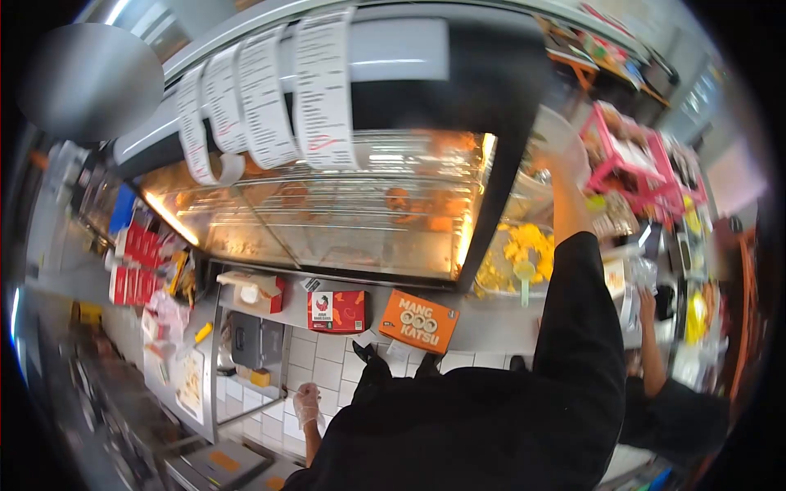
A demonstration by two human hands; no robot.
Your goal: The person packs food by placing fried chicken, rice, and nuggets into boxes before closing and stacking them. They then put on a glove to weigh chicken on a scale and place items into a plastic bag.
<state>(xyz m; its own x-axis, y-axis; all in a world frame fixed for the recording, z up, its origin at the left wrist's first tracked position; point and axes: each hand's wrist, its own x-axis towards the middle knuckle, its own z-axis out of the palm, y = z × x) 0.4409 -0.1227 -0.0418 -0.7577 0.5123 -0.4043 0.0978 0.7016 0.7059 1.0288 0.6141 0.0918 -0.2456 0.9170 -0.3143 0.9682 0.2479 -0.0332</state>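
Note:
My right arm stretches up past the right end of the heated display cabinet [327,221]. My right hand [555,164] is at a translucent plastic tub [566,135]; blur and the tub's wall hide its fingers, so its grip cannot be made out. Below that arm lies a clear tray [491,286] of yellow pieces [524,245], with a pale green scoop [525,274] in it. My left hand [307,403], in a clear plastic glove, hangs low over the tiled floor. Its fingers look curled in, with nothing visible in them.
A red box [336,311] and an orange box [420,321] rest on the ledge before the cabinet. Printed receipts [323,90] hang above. Pink baskets [626,155] stand at right. A co-worker's hand [647,307] is beside my right arm. Red-and-white boxes [135,266] are left.

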